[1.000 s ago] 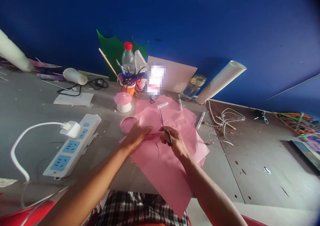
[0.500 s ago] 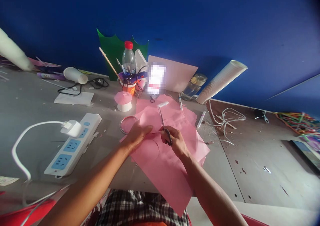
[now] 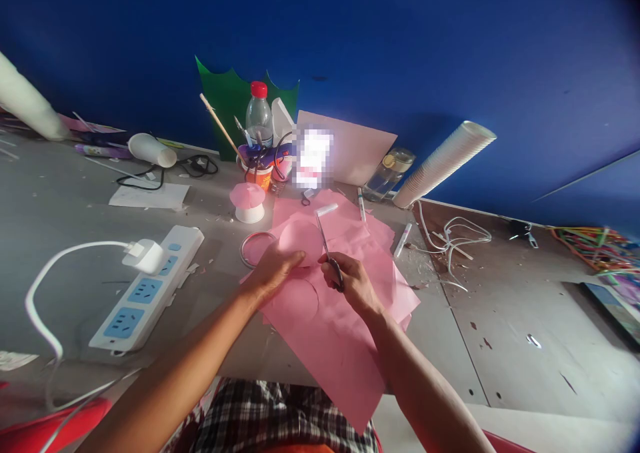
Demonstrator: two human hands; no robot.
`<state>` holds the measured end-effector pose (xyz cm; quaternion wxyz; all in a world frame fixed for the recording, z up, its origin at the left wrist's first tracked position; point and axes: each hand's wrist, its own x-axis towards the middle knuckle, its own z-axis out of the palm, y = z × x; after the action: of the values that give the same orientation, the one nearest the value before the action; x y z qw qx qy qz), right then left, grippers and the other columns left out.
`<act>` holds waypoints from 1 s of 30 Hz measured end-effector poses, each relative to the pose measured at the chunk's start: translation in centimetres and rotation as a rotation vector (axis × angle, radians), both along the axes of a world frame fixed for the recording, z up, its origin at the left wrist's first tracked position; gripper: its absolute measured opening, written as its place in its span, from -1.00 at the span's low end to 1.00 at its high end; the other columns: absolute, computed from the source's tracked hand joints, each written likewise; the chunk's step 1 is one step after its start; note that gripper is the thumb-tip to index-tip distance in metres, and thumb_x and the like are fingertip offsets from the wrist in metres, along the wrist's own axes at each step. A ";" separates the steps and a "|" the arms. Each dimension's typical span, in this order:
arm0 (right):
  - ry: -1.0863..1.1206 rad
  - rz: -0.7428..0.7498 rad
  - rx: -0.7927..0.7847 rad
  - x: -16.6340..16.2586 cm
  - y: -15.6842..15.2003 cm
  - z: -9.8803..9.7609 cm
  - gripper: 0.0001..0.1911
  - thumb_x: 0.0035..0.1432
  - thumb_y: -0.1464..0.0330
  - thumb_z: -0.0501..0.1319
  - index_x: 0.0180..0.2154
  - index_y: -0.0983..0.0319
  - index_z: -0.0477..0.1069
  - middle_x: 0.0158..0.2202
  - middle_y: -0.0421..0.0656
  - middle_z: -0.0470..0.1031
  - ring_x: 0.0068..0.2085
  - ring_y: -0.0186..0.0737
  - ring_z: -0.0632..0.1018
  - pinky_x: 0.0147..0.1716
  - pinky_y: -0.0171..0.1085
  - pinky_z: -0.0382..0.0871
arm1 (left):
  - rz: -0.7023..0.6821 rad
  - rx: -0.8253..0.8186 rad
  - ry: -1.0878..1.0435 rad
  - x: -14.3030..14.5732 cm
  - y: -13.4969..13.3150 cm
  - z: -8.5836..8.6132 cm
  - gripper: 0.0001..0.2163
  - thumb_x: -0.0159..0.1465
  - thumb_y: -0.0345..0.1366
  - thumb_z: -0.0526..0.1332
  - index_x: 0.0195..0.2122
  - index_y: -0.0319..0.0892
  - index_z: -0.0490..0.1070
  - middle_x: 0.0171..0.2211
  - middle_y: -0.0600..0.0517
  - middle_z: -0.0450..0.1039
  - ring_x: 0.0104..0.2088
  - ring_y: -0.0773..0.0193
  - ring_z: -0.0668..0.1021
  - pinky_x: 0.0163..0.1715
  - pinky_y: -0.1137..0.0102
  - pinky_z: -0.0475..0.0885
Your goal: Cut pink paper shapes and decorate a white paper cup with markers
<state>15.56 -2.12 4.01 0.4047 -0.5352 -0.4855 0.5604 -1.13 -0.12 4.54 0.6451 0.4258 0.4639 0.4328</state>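
Note:
My left hand [image 3: 277, 266] pinches a round pink paper disc [image 3: 301, 241] at its lower left edge, thumb on top. In my right hand [image 3: 347, 279] is a pair of scissors [image 3: 335, 271] with dark handles, its blades pointing away from me beside the disc's right edge. Whether the blades touch the paper I cannot tell. Beneath both hands lie loose pink paper sheets [image 3: 340, 366], one marked with a curved line. A ring-shaped lid [image 3: 242, 249] sits just left of the disc. Behind it stands a small white cup [image 3: 249, 213] topped with pink paper [image 3: 247, 196].
A power strip [image 3: 150, 289] with a plugged-in white charger [image 3: 145, 257] lies at left. Toward the wall stand a red-capped bottle [image 3: 259, 116], a bright blurred screen [image 3: 313, 158], a glass jar [image 3: 390, 173] and leaning stacked paper cups [image 3: 445, 163]. Cables [image 3: 465, 229] and markers [image 3: 403, 241] lie at right.
Almost nothing differs. The whole view has shifted very slightly, while both hands keep the same hold on the paper disc and the scissors.

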 end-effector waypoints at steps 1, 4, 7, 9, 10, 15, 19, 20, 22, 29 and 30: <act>0.000 0.003 0.001 0.1 0.0 -0.1 -0.76 -0.02 0.22 0.28 -0.36 0.27 0.44 -0.65 -0.31 0.22 -0.58 -0.40 0.25 -0.58 -0.34 0.12 | 0.005 -0.007 -0.002 0.0 0.0 -0.1 -0.73 -0.02 -0.37 0.21 -0.67 -0.14 0.05 -0.65 0.18 -0.02 -0.62 0.46 0.06 -0.63 0.45 0.04; -0.007 -0.004 0.008 0.3 0.1 -0.2 -0.76 -0.01 0.23 0.27 -0.35 0.27 0.44 -0.65 -0.31 0.23 -0.58 -0.40 0.26 -0.58 -0.34 0.12 | 0.036 -0.026 -0.015 0.0 0.1 -0.4 -0.76 -0.01 -0.36 0.23 -0.65 -0.15 0.11 -0.65 0.17 0.04 -0.62 0.46 0.11 -0.62 0.45 0.08; -0.026 -0.048 0.028 0.7 0.3 -0.2 -0.75 -0.02 0.22 0.26 -0.34 0.27 0.45 -0.66 -0.30 0.25 -0.59 -0.39 0.27 -0.58 -0.33 0.13 | 0.042 -0.017 -0.039 0.1 0.3 -0.7 -0.75 -0.02 -0.35 0.26 -0.65 -0.17 0.15 -0.65 0.17 0.06 -0.63 0.46 0.14 -0.62 0.46 0.10; -0.022 -0.069 0.036 0.9 0.3 -0.3 -0.74 -0.01 0.21 0.26 -0.34 0.27 0.45 -0.66 -0.30 0.25 -0.58 -0.38 0.28 -0.56 -0.32 0.15 | 0.040 -0.017 -0.063 0.1 0.4 -0.9 -0.77 -0.03 -0.35 0.29 -0.65 -0.19 0.20 -0.64 0.16 0.11 -0.62 0.45 0.17 -0.61 0.46 0.12; -0.016 -0.075 0.038 0.9 0.4 -0.3 -0.74 -0.01 0.21 0.26 -0.33 0.27 0.45 -0.65 -0.30 0.26 -0.57 -0.38 0.29 -0.55 -0.32 0.15 | 0.041 -0.022 -0.074 0.1 0.5 -1.0 -0.79 -0.04 -0.34 0.30 -0.64 -0.20 0.23 -0.63 0.15 0.14 -0.61 0.45 0.19 -0.60 0.46 0.13; -0.003 -0.150 0.063 0.8 0.5 -0.5 -0.73 0.01 0.21 0.24 -0.27 0.25 0.42 -0.61 -0.28 0.30 -0.53 -0.36 0.32 -0.51 -0.32 0.16 | 0.020 -0.017 -0.091 0.1 0.6 -1.3 -0.83 -0.04 -0.36 0.29 -0.61 -0.21 0.26 -0.61 0.13 0.18 -0.60 0.43 0.24 -0.59 0.45 0.17; -0.029 -0.202 0.082 0.7 0.6 -0.4 -0.67 0.02 0.21 0.23 -0.17 0.23 0.39 -0.53 -0.24 0.35 -0.48 -0.33 0.33 -0.50 -0.33 0.18 | -0.019 -0.047 -0.062 0.0 0.4 -0.9 -0.82 -0.03 -0.35 0.29 -0.62 -0.20 0.26 -0.64 0.14 0.19 -0.63 0.42 0.24 -0.61 0.45 0.16; -0.033 -0.209 0.086 0.7 0.6 -0.4 -0.65 0.01 0.22 0.24 -0.15 0.22 0.38 -0.51 -0.24 0.36 -0.47 -0.33 0.33 -0.50 -0.34 0.17 | -0.026 -0.053 -0.054 -0.1 0.3 -0.8 -0.82 -0.03 -0.34 0.29 -0.63 -0.20 0.27 -0.65 0.14 0.20 -0.63 0.42 0.24 -0.62 0.45 0.16; -0.018 -0.213 0.091 0.8 0.7 -0.6 -0.63 -0.02 0.24 0.26 -0.13 0.21 0.37 -0.48 -0.23 0.37 -0.44 -0.32 0.33 -0.49 -0.35 0.18 | -0.039 -0.056 -0.054 -0.1 0.2 -0.7 -0.83 -0.03 -0.33 0.30 -0.62 -0.21 0.30 -0.64 0.13 0.25 -0.63 0.41 0.28 -0.60 0.45 0.19; 0.126 -0.125 0.052 1.1 1.1 -1.8 -0.59 -0.09 0.31 0.30 -0.13 0.19 0.38 -0.39 -0.24 0.39 -0.38 -0.33 0.37 -0.45 -0.35 0.19 | -0.096 -0.031 -0.173 0.2 0.5 -2.0 -0.82 -0.03 -0.34 0.30 -0.36 -0.24 0.50 -0.48 0.00 0.49 -0.42 0.20 0.51 -0.38 0.36 0.38; 0.130 -0.129 0.051 1.1 1.1 -1.8 -0.59 -0.10 0.32 0.31 -0.13 0.18 0.39 -0.39 -0.25 0.38 -0.38 -0.34 0.37 -0.45 -0.35 0.19 | -0.108 -0.029 -0.187 0.3 0.5 -2.2 -0.81 -0.02 -0.34 0.30 -0.35 -0.25 0.50 -0.48 0.00 0.50 -0.40 0.19 0.52 -0.38 0.36 0.38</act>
<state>16.61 -1.01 2.24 0.4840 -0.5175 -0.4368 0.5542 -0.85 0.35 2.33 0.7141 0.3986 0.3841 0.4285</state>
